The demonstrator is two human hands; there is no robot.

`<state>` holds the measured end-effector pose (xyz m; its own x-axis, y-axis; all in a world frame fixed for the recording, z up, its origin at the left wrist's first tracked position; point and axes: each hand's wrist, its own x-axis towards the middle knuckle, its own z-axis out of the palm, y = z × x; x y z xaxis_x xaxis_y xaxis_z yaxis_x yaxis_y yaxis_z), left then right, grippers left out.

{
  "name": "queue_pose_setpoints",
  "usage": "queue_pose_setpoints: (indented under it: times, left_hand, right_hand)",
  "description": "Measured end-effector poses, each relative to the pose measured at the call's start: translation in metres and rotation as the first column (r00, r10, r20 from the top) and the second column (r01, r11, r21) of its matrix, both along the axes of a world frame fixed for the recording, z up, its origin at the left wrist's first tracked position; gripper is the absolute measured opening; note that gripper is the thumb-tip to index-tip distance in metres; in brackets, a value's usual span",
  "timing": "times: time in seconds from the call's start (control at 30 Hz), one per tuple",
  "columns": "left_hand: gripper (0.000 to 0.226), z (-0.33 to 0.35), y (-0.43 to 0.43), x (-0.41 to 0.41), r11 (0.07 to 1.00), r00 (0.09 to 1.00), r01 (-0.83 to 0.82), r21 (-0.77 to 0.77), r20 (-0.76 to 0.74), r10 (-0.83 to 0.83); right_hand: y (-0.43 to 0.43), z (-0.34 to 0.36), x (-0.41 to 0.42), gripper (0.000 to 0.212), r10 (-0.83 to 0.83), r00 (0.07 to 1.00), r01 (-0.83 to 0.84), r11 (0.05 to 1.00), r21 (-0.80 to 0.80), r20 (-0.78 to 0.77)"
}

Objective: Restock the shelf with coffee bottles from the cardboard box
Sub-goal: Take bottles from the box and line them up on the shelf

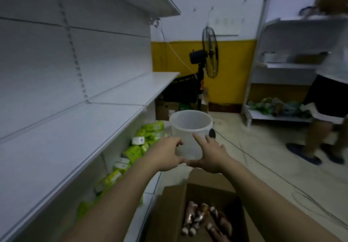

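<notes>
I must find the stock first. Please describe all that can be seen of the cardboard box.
The cardboard box is brown, plain and open at the top, with its flaps folded outward. It stands low at the bottom of the view, beside the foot of the white shelf and below both forearms. Several brown bottles lie jumbled inside. Neither hand touches it.

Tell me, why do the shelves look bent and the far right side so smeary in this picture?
In the head view, the wide-angle lens bows the white shelf edges; motion blur smears the other person at right and softens the coffee bottles in the cardboard box; lighting is dim and flat, without glare; both hands, left hand and right hand, stay fairly sharp.
</notes>
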<state>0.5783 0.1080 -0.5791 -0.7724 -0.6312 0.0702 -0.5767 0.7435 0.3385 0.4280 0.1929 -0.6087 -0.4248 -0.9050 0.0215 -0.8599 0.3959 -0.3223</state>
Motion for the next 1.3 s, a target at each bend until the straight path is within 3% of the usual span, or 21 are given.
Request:
queue_pose_setpoints:
  times: [0.2, 0.5, 0.7, 0.87, 1.07, 1.3]
  left_hand:
    - [0.061, -0.077, 0.006, -0.065, 0.983, 0.994, 0.055, 0.173, 0.08, -0.07]
    - [0.059, -0.176, -0.002, -0.129, 0.947, 0.961, 0.055, 0.318, 0.24, -0.136]
    - [0.054, -0.256, -0.01, -0.146, 0.896, 0.921, -0.038, 0.443, 0.363, -0.141]
    - [0.075, -0.328, -0.017, -0.152, 0.836, 0.888, -0.142, 0.53, 0.442, -0.129]
    - [0.052, -0.41, -0.028, -0.147, 0.729, 0.88, -0.284, 0.623, 0.471, -0.059]
    - [0.085, -0.485, -0.016, -0.169, 0.761, 0.86, -0.349, 0.547, 0.51, 0.029]
  right_hand:
    - [0.038, -0.07, -0.058, 0.1, -0.18, 0.978, 0.155, 0.966, 0.209, 0.105]
    - [0.062, -0.171, -0.102, 0.098, -0.308, 0.91, 0.19, 0.905, 0.382, 0.278]
    - [0.063, -0.234, -0.112, 0.094, -0.389, 0.855, 0.167, 0.833, 0.528, 0.344]
    - [0.057, -0.29, -0.115, 0.089, -0.5, 0.765, 0.171, 0.766, 0.619, 0.407]
    - [0.044, -0.363, -0.119, 0.087, -0.533, 0.732, 0.103, 0.704, 0.703, 0.426]
    - [0.035, -0.435, -0.121, 0.083, -0.577, 0.74, 0.174, 0.661, 0.73, 0.345]
